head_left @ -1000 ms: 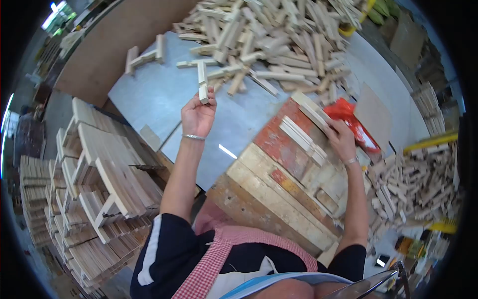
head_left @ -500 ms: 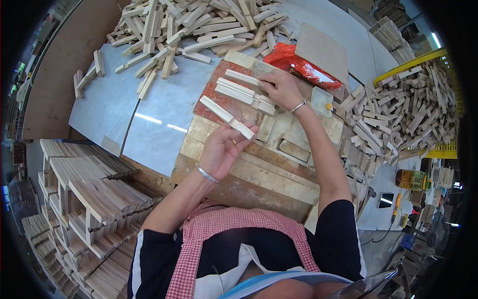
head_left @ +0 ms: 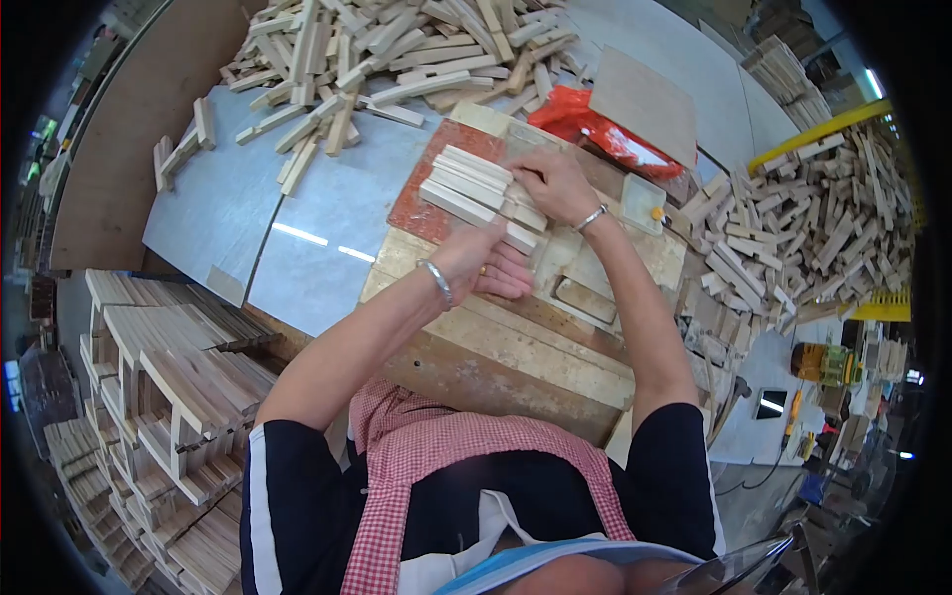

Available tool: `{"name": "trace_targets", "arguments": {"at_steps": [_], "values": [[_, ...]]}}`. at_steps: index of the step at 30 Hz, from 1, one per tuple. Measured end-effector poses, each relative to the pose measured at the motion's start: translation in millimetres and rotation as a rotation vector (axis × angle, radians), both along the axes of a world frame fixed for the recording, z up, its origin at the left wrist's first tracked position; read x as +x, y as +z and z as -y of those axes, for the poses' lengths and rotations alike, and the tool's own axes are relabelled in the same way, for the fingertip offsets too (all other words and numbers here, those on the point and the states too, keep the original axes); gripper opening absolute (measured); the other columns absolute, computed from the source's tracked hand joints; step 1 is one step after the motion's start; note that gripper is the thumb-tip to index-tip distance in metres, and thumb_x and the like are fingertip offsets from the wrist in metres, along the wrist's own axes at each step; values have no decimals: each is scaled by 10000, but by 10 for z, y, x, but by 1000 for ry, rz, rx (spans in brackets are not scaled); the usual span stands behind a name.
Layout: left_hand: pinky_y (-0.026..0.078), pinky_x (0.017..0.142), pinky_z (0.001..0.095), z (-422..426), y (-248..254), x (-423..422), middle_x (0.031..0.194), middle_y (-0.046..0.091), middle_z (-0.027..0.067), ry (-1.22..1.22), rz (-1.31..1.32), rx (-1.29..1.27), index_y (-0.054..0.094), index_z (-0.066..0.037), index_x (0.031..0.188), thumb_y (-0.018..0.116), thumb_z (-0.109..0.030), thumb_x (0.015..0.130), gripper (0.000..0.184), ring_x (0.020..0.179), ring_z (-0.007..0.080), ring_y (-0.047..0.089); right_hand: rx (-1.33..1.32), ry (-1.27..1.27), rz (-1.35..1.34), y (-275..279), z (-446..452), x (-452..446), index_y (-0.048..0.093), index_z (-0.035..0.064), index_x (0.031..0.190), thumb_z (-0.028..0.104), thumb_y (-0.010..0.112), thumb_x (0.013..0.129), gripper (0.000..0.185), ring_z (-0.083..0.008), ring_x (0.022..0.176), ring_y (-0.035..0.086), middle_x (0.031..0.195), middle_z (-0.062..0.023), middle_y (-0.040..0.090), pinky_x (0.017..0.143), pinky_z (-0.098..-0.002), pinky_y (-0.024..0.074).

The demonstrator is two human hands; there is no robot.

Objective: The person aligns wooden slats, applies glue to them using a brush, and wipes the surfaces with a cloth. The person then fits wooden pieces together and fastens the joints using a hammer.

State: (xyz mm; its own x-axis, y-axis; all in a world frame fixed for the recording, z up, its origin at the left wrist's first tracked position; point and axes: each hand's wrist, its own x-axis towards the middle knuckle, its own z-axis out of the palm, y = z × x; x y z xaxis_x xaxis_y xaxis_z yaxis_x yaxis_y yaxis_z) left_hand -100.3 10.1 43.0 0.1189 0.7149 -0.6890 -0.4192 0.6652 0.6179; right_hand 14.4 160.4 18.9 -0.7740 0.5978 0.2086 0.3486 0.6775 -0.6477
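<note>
Several pale wooden sticks with notched ends lie side by side in a row on a red board set into the worn wooden workbench. My left hand rests against the nearest stick, its fingers stretched out below the stick and the thumb side touching it. At the far right end of the row, my right hand has its fingers bent in a pinch on the end of the farthest stick. Its fingertips partly hide that end.
A loose heap of wooden sticks covers the back of the table. Another pile sits right, by a yellow crate edge. Stacked wooden frames stand at left. A red plastic bag and small clear tray lie beyond my right hand.
My left hand has brought its stick right and down against the row, and its fingers have straightened. The sticks now lie closer together. My right hand has stayed nearly in place.
</note>
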Motion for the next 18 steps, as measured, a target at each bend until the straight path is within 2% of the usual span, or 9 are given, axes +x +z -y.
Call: {"name": "trace_targets", "arguments": {"at_steps": [6,9,10,12,13,14,15,17,18], "values": [[581,611,345,-63,-99,71,817,653,224,25,38,-40,546,101,963,333,-372,1003,520,694,285,675,-66,31,62,102,56,-4,691,64,962,123,601,823,176,-233,762,597,821,-116,632,706,-331,467],[572,563,333,40,-7,-86,787,660,187,-225,89,78,576,82,931,447,-302,974,407,648,254,673,53,-11,136,215,-62,-92,690,66,962,130,598,826,176,-247,784,608,829,-113,624,725,-336,477],[572,563,333,65,108,-234,787,660,187,-208,82,79,576,82,931,447,-302,974,407,648,254,673,56,6,129,223,-146,-165,690,66,962,130,598,826,176,-247,784,608,829,-113,624,725,-336,477],[563,563,315,122,260,-628,791,663,165,-145,-114,381,601,44,924,526,-247,940,301,633,224,665,222,-27,178,234,-334,-369,683,66,970,139,591,833,181,-276,819,615,852,-114,620,750,-354,484],[553,572,303,69,212,-887,807,667,149,-1,-307,480,606,29,935,550,-224,926,259,652,204,663,246,-28,268,283,-371,-519,658,78,1025,139,590,826,220,-287,895,603,943,-107,622,778,-373,487],[543,582,292,-32,115,-1210,823,670,133,146,-500,576,612,13,946,575,-202,913,221,672,185,661,251,-19,264,258,-413,-691,658,78,1025,139,590,826,220,-287,895,603,943,-107,622,778,-373,487],[523,606,293,-125,-80,-1573,850,674,124,302,-906,618,618,-14,971,605,-150,873,168,694,185,651,396,40,186,219,-448,-874,654,95,1016,122,580,803,227,-282,918,596,952,-105,616,792,-381,490],[502,672,384,-264,-335,-2253,839,651,108,491,-1690,699,633,-51,963,609,-104,805,168,776,266,643,589,133,120,204,-412,-1258,617,95,1010,69,581,754,260,-266,951,583,961,-82,611,803,-381,500],[502,672,384,-243,-412,-2451,839,651,108,496,-1694,697,633,-51,963,609,-104,805,168,776,266,643,591,138,116,163,-408,-1458,617,95,1010,69,581,754,260,-266,951,583,961,-82,611,803,-381,500]]}}
